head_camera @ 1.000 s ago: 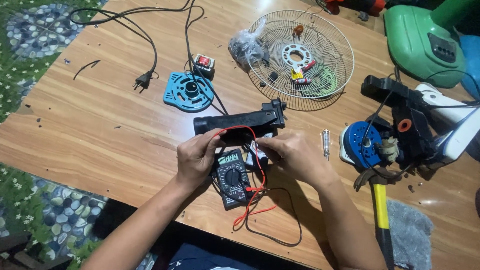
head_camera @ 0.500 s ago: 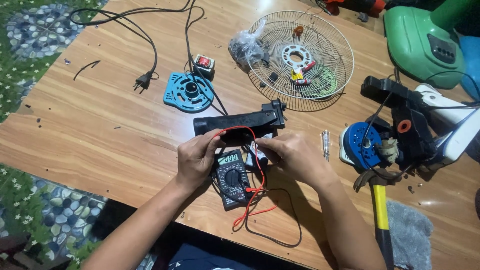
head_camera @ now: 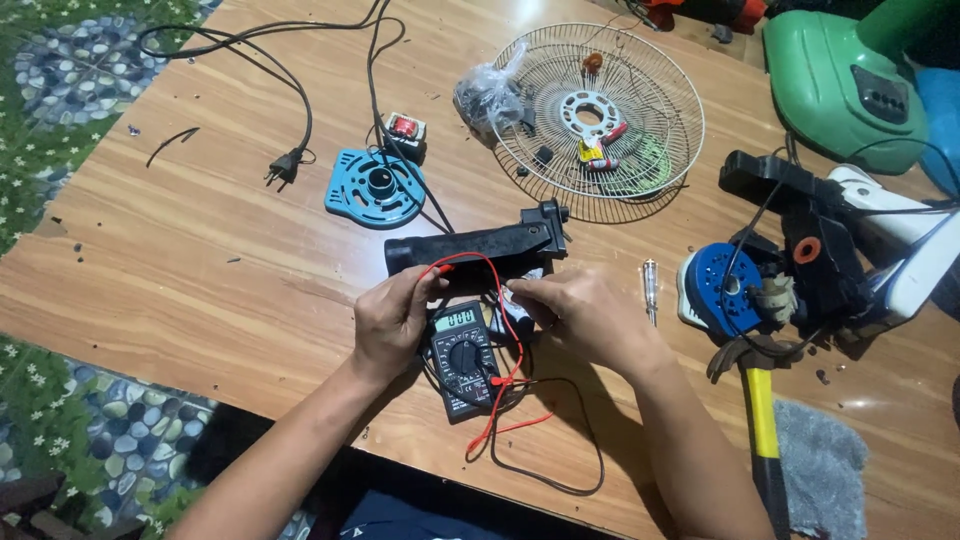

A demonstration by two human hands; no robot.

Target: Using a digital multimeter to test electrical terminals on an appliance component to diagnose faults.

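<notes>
Nearest the camera, the red and black test leads [head_camera: 510, 420] are looping loosely over the edge of the wooden table [head_camera: 180, 290], thin and rubbery, trailing back to a small black multimeter [head_camera: 462, 355] with a round dial and a pale display. It is lying flat between the two hands. The left hand [head_camera: 392, 320] is pinching the red probe tip, fingers closed on it, against the near side of a long black plastic handle housing [head_camera: 470, 246]. The right hand [head_camera: 580, 315] is curling shut over a small part beside the meter; what exactly it is gripping is hidden under the fingers.

The slack leads could be snagging on a wrist and dragging the light meter off the table, and a probe pressed at an angle on smooth plastic could be slipping off its contact.

To the right, a yellow-handled hammer [head_camera: 760, 420] is lying beside a grey fuzzy cloth [head_camera: 815, 470], with a blue round motor part [head_camera: 722, 290] and a slim screwdriver [head_camera: 650, 290] a little further on. Beyond the housing, a blue ribbed disc [head_camera: 375, 188] and a black mains cord [head_camera: 285, 160] with plug are resting on the grain. Farthest, a round wire fan guard [head_camera: 620, 150] is holding small loose bits, with a glossy green fan base [head_camera: 840, 85] behind.
</notes>
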